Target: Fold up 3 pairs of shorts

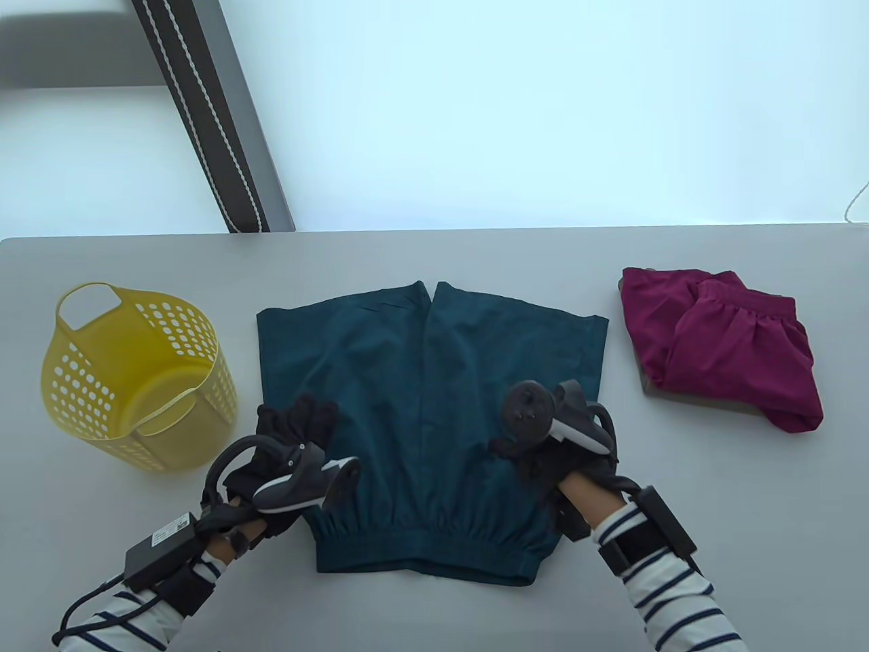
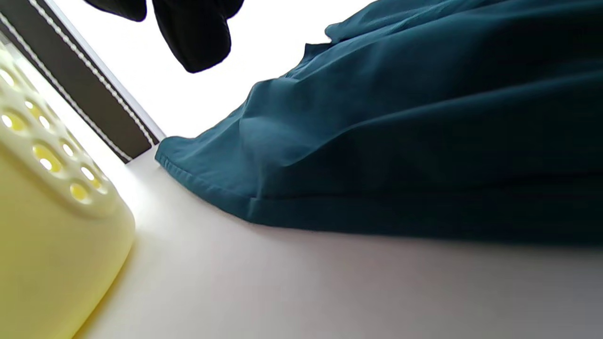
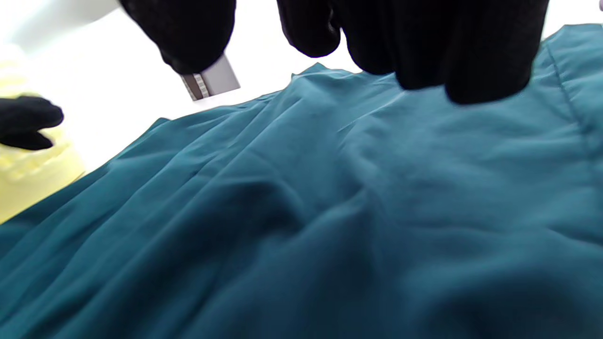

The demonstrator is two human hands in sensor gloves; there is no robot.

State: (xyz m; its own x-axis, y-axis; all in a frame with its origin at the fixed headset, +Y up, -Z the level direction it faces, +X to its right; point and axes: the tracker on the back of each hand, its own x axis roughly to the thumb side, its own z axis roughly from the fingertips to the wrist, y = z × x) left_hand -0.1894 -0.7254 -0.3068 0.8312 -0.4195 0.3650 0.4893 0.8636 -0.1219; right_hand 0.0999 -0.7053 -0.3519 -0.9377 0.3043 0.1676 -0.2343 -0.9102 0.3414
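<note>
1 pair of teal shorts (image 1: pixel 434 380) lies spread flat on the grey bench (image 1: pixel 434 611), waistband at the near edge, both leg hems pointing to the far side. To the right, well apart, sits a magenta heap (image 1: pixel 726 346) of shorts; it looks like 2 pairs stacked, though the folds make the count uncertain. A thin brown layer shows under its near edge. At the left stands 1 yellow basket (image 1: pixel 129 380) with round holes in its wall and a cut-out handle.

The left hand (image 1: pixel 292 441) rests at the left edge of the teal shorts, just beside the basket; its fingers (image 1: pixel 309 414) lie on the cloth, loosely bent, and whether they pinch the fabric cannot be told. The right hand (image 1: pixel 543 448) rests on the right half of the shorts; in the right wrist view its fingers (image 3: pixel 452 47) hang curled just above the fabric, with no grip plainly visible.

A white label (image 1: pixel 170 533) on the box at the left wrist carries print too small to read.
</note>
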